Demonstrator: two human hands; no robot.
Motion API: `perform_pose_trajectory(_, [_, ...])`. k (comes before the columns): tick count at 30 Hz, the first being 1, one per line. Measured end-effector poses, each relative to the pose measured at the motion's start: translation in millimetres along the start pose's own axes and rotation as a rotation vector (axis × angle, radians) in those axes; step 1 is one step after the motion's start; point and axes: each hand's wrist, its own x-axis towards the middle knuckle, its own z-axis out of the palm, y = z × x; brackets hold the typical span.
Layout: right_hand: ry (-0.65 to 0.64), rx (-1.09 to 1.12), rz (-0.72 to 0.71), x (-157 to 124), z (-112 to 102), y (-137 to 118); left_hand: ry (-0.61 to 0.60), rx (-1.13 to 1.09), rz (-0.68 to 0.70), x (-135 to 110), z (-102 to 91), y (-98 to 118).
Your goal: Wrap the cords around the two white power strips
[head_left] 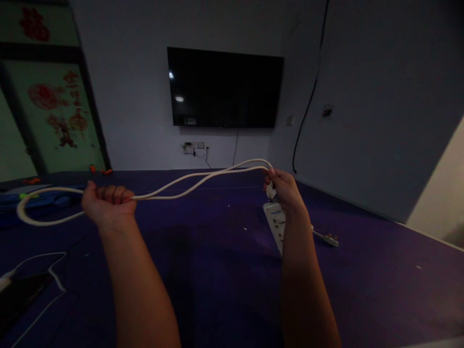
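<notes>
A white power cord [188, 186] stretches in a doubled length between my two hands, above a purple surface. My left hand [110, 203] is closed round it, and a loop of the cord sticks out to the left past the fist. Pinched in my right hand [284, 188] is the other end of the doubled cord, close to where it joins the power strip. The white power strip [274, 217] hangs or lies just below that hand, its lower part hidden behind my right forearm. Right of the forearm a plug [328, 238] with metal prongs shows.
A dark device [25, 292] with a thin white cable [54, 275] lies at the lower left. Blue cloth [43, 203] and small orange objects [105, 171] are at the far left. A television [224, 89] hangs on the back wall, and a black cable [308, 104] dangles at right.
</notes>
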Motion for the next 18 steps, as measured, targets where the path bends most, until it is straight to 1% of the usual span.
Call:
perform_pose_trajectory(2, [0.031, -0.085, -0.056, 3.7, 3.7, 8.2, 0.014, 0.025, 0.014, -0.2, 0.3, 0.1])
perform_pose_trajectory(3, [0.059, -0.162, -0.093, 5.1, 5.6, 11.7, 0.021, 0.037, 0.02, -0.2, 0.3, 0.2])
perform_pose_trajectory(5, [0.117, -0.362, -0.17, 7.0, 9.8, 18.3, 0.035, 0.056, 0.038, -0.2, 0.1, 0.1])
perform_pose_trajectory(7, [0.147, -0.574, -0.209, 7.6, 14.3, 24.9, 0.059, 0.072, 0.06, -0.4, 0.2, 0.2])
perform_pose_trajectory(9, [0.146, -0.749, -0.174, 7.1, 19.8, 32.4, 0.089, 0.096, 0.092, -0.7, 0.6, 0.4])
perform_pose_trajectory(13, [0.136, -0.991, -0.003, 5.2, 33.2, 52.1, 0.133, 0.143, 0.138, -0.2, 1.5, 0.7])
perform_pose_trajectory(16, [0.094, -1.01, 0.092, 4.5, 41.3, 71.7, 0.145, 0.147, 0.17, 1.9, 0.9, -0.3])
perform_pose_trajectory(18, [0.045, -0.969, 0.139, 3.6, 44.6, 86.7, 0.089, 0.14, 0.177, 3.5, 0.1, -1.7])
